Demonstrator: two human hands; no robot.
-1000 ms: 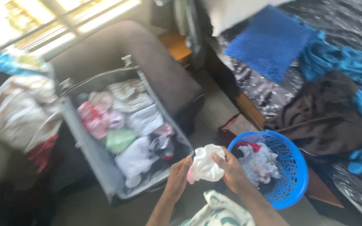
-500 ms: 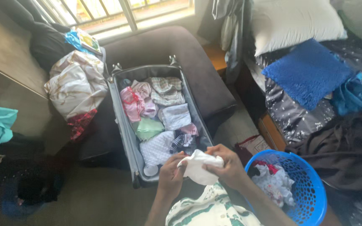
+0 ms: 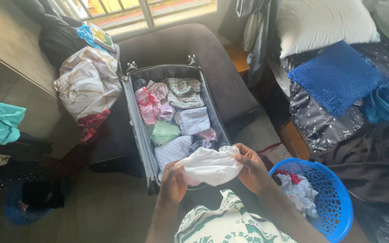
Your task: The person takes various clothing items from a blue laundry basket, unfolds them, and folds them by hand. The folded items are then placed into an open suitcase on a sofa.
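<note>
Small white soft-cloth garment: pinched between left hand and right hand, each grip closed on an edge, just over the near end of the open grey fabric suitcase. Right of suitcase: round blue plastic laundry basket, bed. Beneath: floor.

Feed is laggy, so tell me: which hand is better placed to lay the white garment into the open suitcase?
Probably the left hand: it grips the white garment right at the grey suitcase near rim. The right hand holds the other end, on the blue basket side.
</note>
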